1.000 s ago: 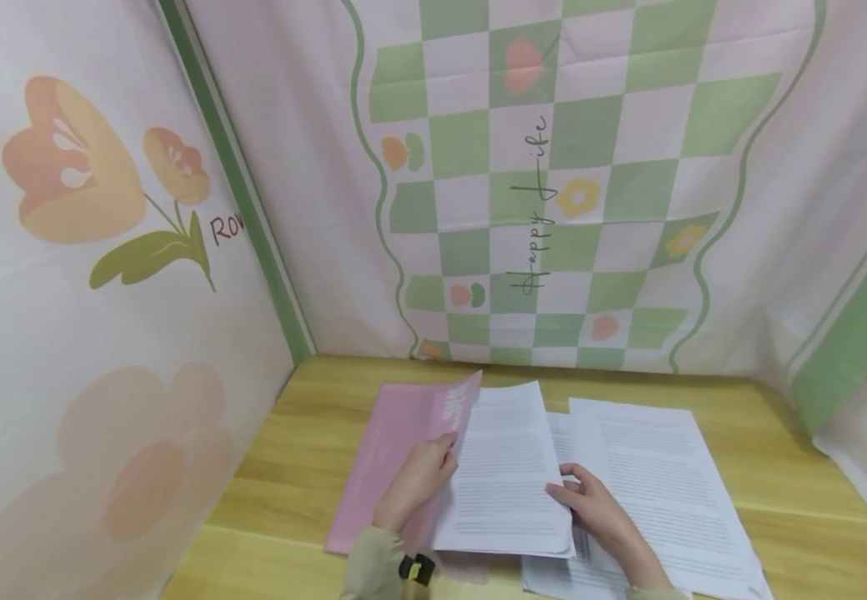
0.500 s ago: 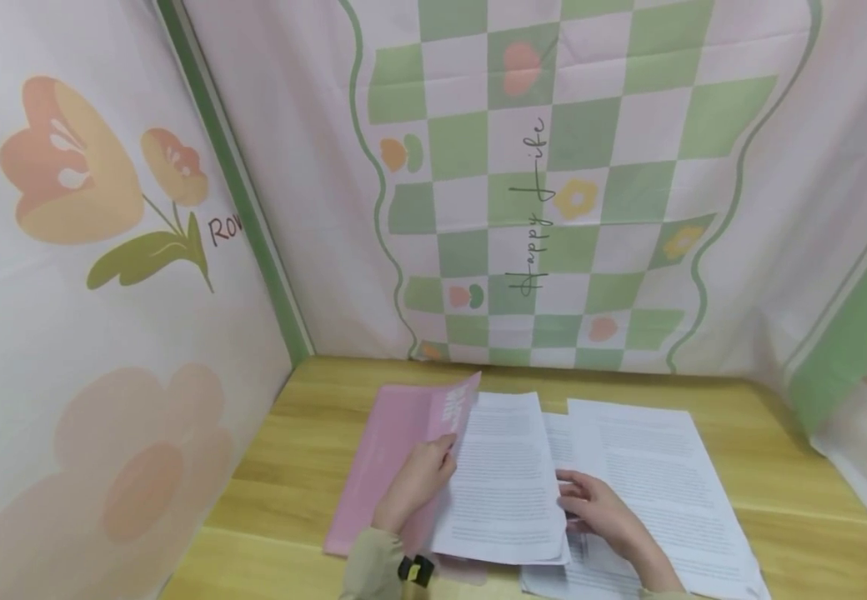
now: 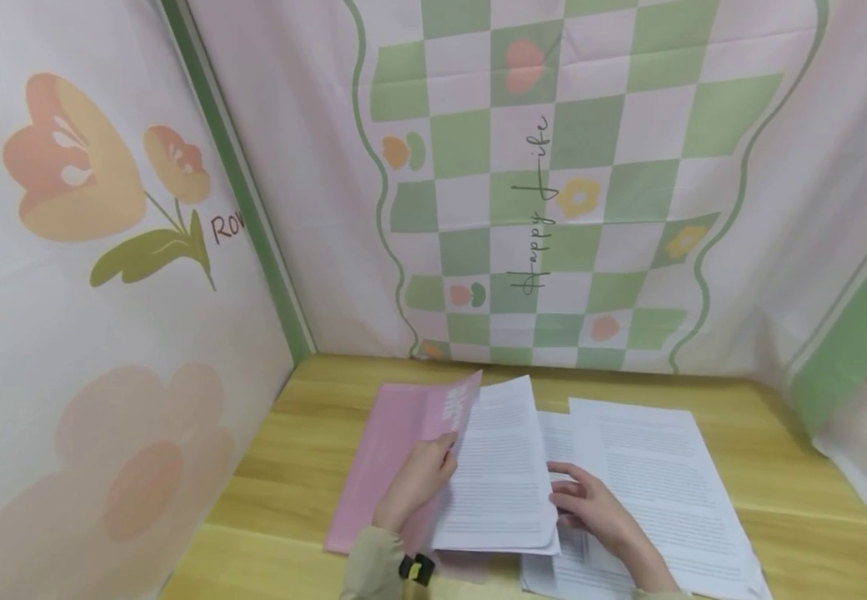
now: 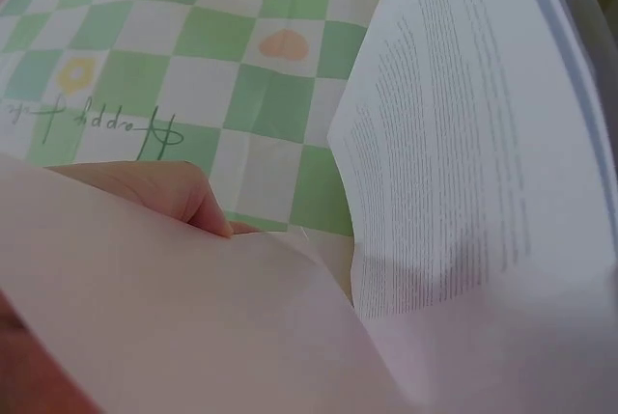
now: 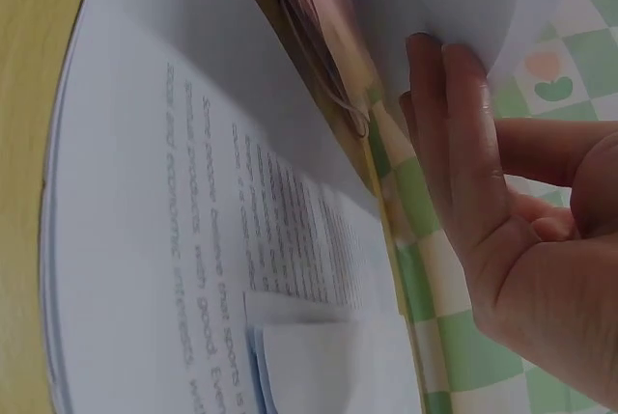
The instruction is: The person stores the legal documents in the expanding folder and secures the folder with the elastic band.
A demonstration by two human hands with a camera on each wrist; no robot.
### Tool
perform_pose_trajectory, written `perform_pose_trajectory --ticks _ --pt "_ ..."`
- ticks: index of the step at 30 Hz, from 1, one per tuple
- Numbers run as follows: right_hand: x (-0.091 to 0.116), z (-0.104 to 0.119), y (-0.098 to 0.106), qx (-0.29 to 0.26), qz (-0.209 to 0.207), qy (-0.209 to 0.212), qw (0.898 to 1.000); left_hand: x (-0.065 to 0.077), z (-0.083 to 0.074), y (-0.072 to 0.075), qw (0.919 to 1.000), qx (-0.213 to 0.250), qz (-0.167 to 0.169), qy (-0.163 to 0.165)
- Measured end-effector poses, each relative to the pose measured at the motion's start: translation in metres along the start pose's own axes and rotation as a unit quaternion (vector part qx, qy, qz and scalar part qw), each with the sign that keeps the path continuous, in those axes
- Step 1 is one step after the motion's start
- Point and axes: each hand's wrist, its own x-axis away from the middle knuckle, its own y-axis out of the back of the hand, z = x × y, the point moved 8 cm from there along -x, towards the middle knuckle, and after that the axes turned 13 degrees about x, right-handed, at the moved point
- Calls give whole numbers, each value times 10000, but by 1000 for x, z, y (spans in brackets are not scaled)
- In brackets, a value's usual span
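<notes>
My left hand (image 3: 420, 482) pinches the raised cover of a pink folder (image 3: 384, 450), which lies on the left of the table. In the left wrist view the cover's pale inner side (image 4: 193, 308) hides much of that hand. Printed sheets (image 3: 497, 467) stand partly inside the folder, tilted, with their right side raised. My right hand (image 3: 594, 508) touches their right edge with straight fingers (image 5: 473, 144); in the right wrist view the thumb stands apart from these fingers.
More printed papers (image 3: 666, 475) lie in overlapping stacks on the wooden table (image 3: 801, 475), to the right and below my right hand. A checked green-and-white curtain (image 3: 523, 208) hangs behind the table. Another curtain (image 3: 88, 350) borders the left side.
The printed sheets dipped toward me, then rose and shifted slightly left into the folder. My right hand loosened its hold on their edge and moved slightly left. The left hand stayed still.
</notes>
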Motion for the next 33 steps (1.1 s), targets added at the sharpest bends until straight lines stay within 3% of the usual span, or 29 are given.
perform_pose_trajectory --ticks 6,18,33 --pt "-3 7 -6 -68 78 97 9999 1 -3 0 9998 -136 -36 -111" --pt "-8 20 -19 -303 254 272 9988 0 0 -1 9995 -315 -39 -14" --pt "-13 26 -30 -417 239 368 9982 0 1 -2 9998 -80 49 165"
